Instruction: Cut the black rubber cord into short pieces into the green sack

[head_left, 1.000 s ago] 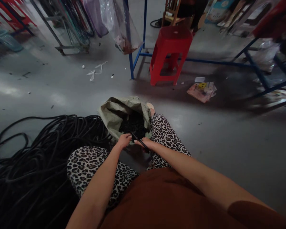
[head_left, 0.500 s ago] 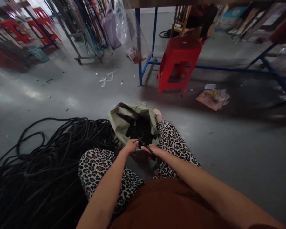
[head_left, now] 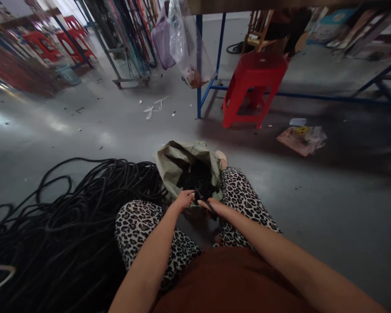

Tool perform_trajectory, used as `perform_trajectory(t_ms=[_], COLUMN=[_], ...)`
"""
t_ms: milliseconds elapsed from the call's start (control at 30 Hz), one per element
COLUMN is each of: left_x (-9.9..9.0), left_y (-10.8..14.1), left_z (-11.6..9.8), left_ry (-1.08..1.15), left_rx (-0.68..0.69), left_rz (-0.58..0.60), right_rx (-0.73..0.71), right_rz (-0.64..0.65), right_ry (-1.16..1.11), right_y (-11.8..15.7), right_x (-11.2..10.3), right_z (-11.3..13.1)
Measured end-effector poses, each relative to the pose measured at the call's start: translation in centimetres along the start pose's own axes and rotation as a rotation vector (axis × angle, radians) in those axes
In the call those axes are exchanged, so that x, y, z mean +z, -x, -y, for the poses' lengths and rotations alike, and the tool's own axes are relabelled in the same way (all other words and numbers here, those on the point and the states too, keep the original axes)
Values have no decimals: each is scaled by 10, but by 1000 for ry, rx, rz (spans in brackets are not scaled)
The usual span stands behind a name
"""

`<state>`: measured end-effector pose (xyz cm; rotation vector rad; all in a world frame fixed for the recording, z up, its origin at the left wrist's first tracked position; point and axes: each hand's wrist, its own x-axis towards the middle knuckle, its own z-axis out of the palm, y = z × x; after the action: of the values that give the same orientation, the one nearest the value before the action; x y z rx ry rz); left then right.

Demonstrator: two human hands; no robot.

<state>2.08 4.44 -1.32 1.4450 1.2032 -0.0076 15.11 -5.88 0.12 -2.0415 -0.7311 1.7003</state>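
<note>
A pale green woven sack (head_left: 168, 166) stands open between my knees, with a heap of small black pieces (head_left: 195, 174) inside. My right hand (head_left: 214, 206) grips black-handled scissors (head_left: 211, 210) at the sack's near edge, the blades pointing up and left over the black pieces. Just left of the blades is my left hand (head_left: 185, 199), its fingers pinched together; what they hold is too small and dark to make out. Long black cords (head_left: 94, 191) lie in a big tangled pile on the floor to the left of the sack.
A red stool (head_left: 259, 71) stands under a blue-framed table ahead. Clear plastic bags (head_left: 184, 48) hang by its leg. Flat plastic packaging (head_left: 301, 138) lies on the floor to the right. A wheeled rack (head_left: 130, 81) with hanging cords is at the back left.
The whole view has shifted, so the sack, stool and both hands appear slightly further right. My hands remain close together over the sack's near edge, with the scissors still in my right hand.
</note>
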Motion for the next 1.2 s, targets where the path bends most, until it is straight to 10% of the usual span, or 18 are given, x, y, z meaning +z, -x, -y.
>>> perform_trajectory(t_ms=[1200], left_x=[0], left_y=[4], left_z=[-7], left_ry=[17], left_rx=[18], left_rz=[-23], right_rx=[-49], right_rz=[-43], right_ry=[237], right_y=[5], right_x=[-3], right_z=[6])
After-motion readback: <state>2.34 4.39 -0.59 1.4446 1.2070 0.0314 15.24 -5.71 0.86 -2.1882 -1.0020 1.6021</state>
